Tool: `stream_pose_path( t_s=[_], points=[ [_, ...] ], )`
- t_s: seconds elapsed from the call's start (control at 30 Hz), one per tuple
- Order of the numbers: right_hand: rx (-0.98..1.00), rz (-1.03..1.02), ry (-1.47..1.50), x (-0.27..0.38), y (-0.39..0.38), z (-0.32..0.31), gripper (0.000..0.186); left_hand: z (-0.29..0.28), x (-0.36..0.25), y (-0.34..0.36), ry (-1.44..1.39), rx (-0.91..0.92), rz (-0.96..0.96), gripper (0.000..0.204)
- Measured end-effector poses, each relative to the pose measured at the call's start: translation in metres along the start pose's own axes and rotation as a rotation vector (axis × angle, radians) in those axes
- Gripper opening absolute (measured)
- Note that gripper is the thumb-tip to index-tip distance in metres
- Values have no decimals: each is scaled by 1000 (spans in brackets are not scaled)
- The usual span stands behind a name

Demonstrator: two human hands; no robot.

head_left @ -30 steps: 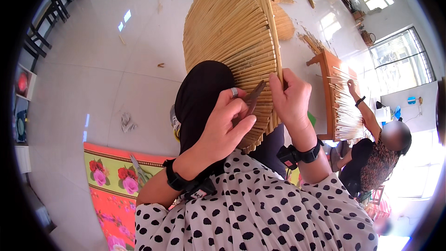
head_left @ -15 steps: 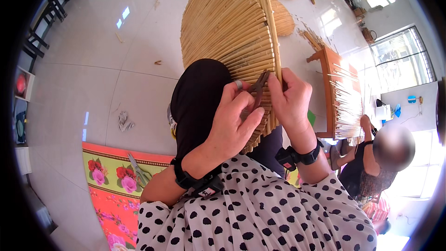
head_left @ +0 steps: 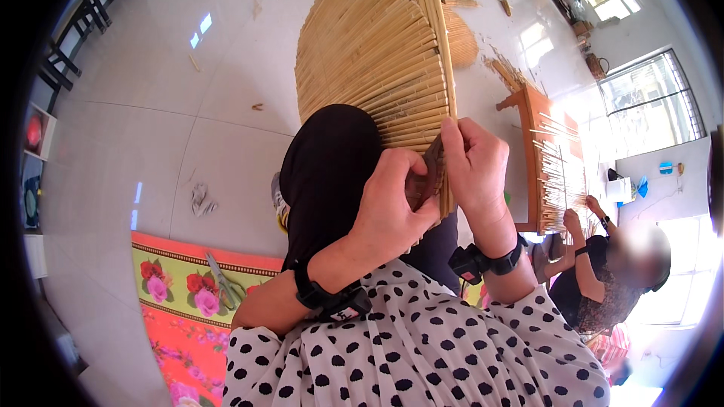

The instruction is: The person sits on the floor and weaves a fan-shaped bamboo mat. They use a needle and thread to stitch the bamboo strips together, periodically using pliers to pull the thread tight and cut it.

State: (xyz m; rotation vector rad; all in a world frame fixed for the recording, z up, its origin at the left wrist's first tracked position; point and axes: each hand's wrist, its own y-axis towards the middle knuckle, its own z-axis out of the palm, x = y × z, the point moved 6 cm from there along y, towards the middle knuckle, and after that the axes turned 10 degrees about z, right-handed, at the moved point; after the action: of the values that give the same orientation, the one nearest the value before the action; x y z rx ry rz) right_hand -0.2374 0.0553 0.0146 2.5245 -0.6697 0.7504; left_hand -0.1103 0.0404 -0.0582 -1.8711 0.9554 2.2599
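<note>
A fan-shaped panel of pale bamboo sticks (head_left: pixel 362 45) with a straight edge strip stands tilted against my dark-clad knee (head_left: pixel 328 158). My left hand (head_left: pixel 385 211) is closed on a dark hand tool (head_left: pixel 431 166), which looks like pliers, held at the panel's lower part beside the edge strip; the tool's jaws are partly hidden. My right hand (head_left: pixel 477 166) grips the edge strip with the thumb on its near face, just right of the tool.
A co-worker (head_left: pixel 603 271) works at a wooden frame (head_left: pixel 532 166) bristling with thin sticks on the right. Another round bamboo piece (head_left: pixel 461 38) and scraps (head_left: pixel 505 68) lie on the tiled floor. Scissors (head_left: pixel 222 279) rest on a floral mat (head_left: pixel 181 339) at lower left; dark benches (head_left: pixel 75 15) stand far left.
My left hand and the tool have shifted right and down toward the edge strip. My right hand is slightly lower. The co-worker's hands have moved along the stick frame.
</note>
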Motion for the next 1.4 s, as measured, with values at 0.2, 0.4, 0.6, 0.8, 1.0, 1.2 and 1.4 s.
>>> stream_pose_path(
  t_s=[0.2, 0.4, 0.6, 0.8, 1.0, 1.2, 1.4],
  points=[
    [-1, -24, -47, 0, 2, 2, 40, 1, -4, -1, 8, 10, 57, 26],
    [3, -17, -65, -3, 3, 0, 41, -5, -8, -9, -161, -14, -79, 16],
    [10, -22, -42, -5, 3, 1, 40, -7, 0, -6, 56, 40, -16, 18],
    [19, -12, -59, -4, 3, 1, 39, -7, 5, -2, 123, 32, -5, 19],
    [7, -37, -63, -3, 2, 0, 40, -7, 4, 4, 90, -2, 26, 20],
    [16, -35, -59, -2, 2, 0, 40, -7, 1, 11, 87, 85, -95, 20],
    [14, -56, -89, 0, 1, -2, 39, -7, 0, 13, 134, 127, -95, 19]
  ],
)
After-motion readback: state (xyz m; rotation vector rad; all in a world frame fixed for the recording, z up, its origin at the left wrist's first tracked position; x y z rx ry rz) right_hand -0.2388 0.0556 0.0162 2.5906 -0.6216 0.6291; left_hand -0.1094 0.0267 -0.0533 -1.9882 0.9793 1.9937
